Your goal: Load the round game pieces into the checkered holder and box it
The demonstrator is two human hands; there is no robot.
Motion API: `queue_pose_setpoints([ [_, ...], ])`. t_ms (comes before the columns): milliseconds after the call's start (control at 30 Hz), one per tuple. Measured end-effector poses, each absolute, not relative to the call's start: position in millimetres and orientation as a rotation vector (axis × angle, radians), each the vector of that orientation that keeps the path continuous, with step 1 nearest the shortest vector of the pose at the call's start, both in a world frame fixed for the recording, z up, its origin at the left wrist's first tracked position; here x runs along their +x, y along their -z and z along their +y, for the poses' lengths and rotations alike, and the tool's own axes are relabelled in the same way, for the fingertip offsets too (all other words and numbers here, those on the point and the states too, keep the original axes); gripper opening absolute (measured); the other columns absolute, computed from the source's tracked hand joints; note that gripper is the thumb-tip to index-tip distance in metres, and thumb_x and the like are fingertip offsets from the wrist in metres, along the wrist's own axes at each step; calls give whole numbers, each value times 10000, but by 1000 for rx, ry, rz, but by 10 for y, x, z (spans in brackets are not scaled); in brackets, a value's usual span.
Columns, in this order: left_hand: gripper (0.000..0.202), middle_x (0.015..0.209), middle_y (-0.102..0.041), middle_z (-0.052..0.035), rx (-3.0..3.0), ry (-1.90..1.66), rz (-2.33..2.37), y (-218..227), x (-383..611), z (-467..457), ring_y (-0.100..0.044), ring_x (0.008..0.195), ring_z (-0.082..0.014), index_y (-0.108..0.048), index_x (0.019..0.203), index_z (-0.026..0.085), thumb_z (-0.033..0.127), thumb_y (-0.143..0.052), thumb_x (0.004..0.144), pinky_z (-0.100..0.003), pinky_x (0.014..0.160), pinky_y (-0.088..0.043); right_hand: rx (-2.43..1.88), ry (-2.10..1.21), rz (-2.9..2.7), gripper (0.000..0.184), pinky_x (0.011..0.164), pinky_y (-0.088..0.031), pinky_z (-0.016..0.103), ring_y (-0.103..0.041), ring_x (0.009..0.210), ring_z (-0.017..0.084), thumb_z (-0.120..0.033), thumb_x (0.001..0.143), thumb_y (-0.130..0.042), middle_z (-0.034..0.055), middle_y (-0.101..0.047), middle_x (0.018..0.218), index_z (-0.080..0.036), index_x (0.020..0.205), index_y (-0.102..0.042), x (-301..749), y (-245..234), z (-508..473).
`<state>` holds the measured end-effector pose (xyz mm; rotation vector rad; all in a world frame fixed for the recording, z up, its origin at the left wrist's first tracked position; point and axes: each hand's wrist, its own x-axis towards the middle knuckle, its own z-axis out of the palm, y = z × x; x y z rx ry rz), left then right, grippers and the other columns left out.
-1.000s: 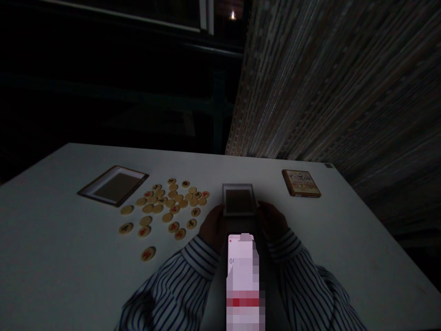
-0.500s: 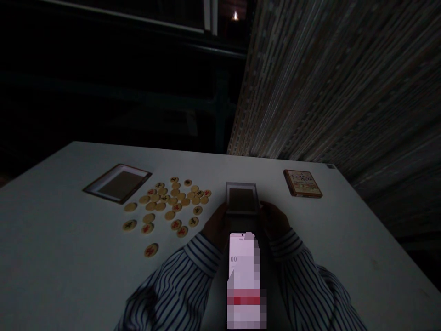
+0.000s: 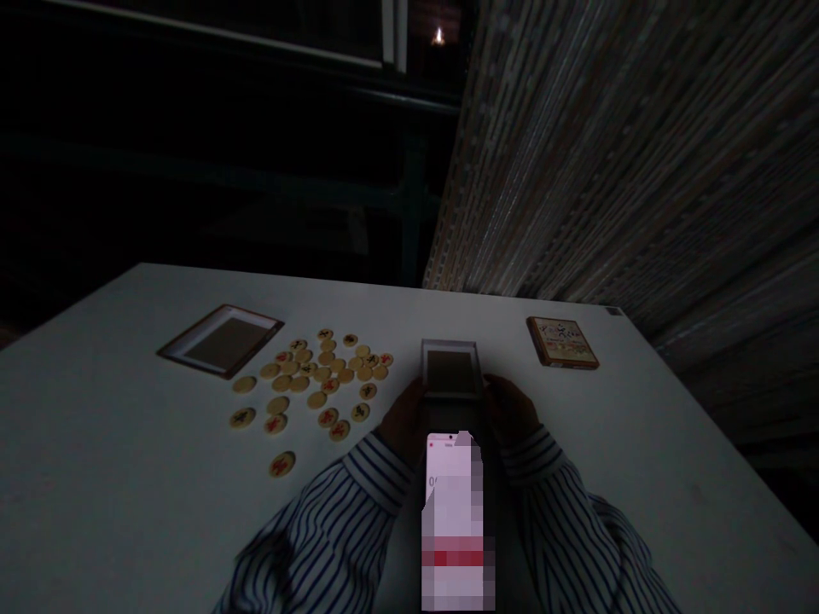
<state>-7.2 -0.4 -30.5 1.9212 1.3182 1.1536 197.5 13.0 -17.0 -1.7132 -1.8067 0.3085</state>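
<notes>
A small open grey box stands on the white table in front of me. My left hand grips its left side and my right hand grips its right side; both wear striped sleeves. A lit phone stands upright between my forearms and hides the box's near edge. Several round tan game pieces with red or black marks lie scattered to the left of the box.
A flat open box lid lies at the left of the pieces. A small printed orange box sits at the right, near a woven blind. The room beyond the table's far edge is dark.
The view has drifted slightly, so everything sits a little further right in the picture. Both hands stay on the grey box.
</notes>
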Motion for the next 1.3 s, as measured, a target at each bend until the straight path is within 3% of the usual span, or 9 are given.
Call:
queue_pose_setpoints([
  [1300,390,1271,-499,-84,1899,-1190,1361,379,-58,-17,-437,1188,-221,-492,1191,191,280,-389,826,-414,992,-380,-1734,-252,-1849,321,692,-491,295,-610,760,168,-265,775,-426,75,-653,864,-151,1020,-600,1950,111,117],
])
